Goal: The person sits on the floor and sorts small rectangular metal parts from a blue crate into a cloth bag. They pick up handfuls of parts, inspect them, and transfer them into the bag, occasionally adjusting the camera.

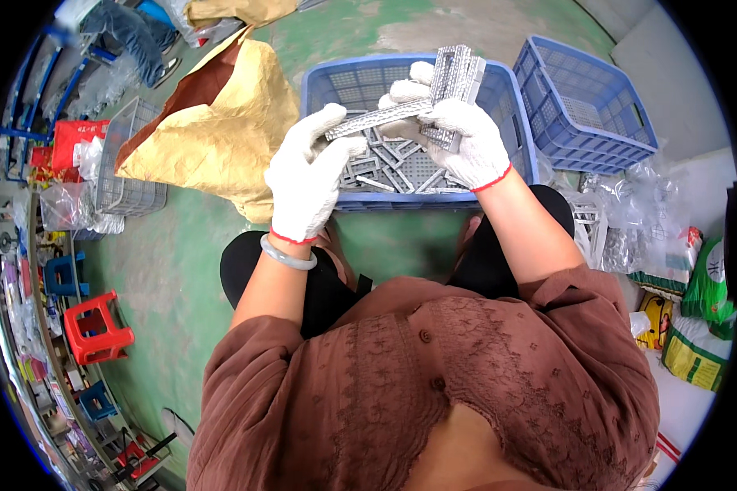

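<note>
My left hand (303, 176), in a white knit glove, pinches the near-left end of a grey patterned strip (377, 120) between thumb and fingers. The strip's other end reaches my right hand (471, 151), gloved the same way. That hand is closed around a bundle of similar grey strips (454, 78), held tilted upright with the fingers behind it. Both hands are raised over a blue plastic crate (422, 199). Many loose grey strips (393, 168) lie criss-crossed on the crate's bottom. Whether the right fingers also grip the single strip is partly hidden.
A second blue crate (585, 131) stands to the right. Left of the work crate is a large open yellow paper sack (229, 123), with a grey crate (127, 164) beyond it. A red stool (98, 327) and shelving are farther left; bags (696, 352) lie at right.
</note>
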Demonstrator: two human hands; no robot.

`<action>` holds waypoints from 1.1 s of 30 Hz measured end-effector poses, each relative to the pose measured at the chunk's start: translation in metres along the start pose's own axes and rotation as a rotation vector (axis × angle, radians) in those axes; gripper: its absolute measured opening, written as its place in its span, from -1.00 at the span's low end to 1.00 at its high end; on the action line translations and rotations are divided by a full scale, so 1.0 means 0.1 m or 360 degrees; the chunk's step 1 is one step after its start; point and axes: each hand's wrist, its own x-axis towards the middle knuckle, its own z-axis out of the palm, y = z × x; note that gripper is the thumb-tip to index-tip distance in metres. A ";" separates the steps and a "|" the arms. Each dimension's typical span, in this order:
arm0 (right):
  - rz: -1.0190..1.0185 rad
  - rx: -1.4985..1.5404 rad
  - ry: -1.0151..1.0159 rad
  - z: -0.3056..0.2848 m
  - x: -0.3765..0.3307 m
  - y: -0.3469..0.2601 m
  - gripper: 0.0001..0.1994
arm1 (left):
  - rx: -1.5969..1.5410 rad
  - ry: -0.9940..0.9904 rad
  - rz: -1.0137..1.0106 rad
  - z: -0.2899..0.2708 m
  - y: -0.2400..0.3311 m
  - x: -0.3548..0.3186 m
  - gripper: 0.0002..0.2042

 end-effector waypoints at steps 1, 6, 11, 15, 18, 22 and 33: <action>-0.0044 -0.0084 0.0054 -0.01 -0.01 -0.01 -0.47 | -0.0150 -0.0042 -0.0088 0.00 0.03 0.01 -0.58; -0.0093 -0.0013 -0.0009 -0.05 -0.02 -0.09 -0.48 | -0.0717 -0.0071 -0.0229 0.04 -0.04 0.06 -0.62; -0.0115 -0.0201 -0.0019 -0.05 -0.07 -0.12 -0.35 | -0.0840 -0.0038 -0.0509 0.12 -0.09 0.16 -0.61; -0.0190 -0.0264 -0.0029 0.05 -0.11 -0.15 -0.36 | -0.1247 -0.0300 -0.0778 0.12 -0.07 0.19 -0.53; -0.0213 -0.0239 0.0002 0.07 -0.10 -0.17 -0.35 | -0.1459 -0.0490 -0.0854 0.11 -0.27 0.14 -0.51; -0.0262 -0.0264 0.0101 -0.04 -0.11 -0.21 -0.34 | -0.1327 -0.0311 -0.0648 0.23 -0.17 0.09 -0.36; -0.0142 -0.0406 0.0392 -0.09 -0.13 -0.14 -0.41 | -0.0660 -0.0060 0.0078 0.26 -0.09 0.03 -0.25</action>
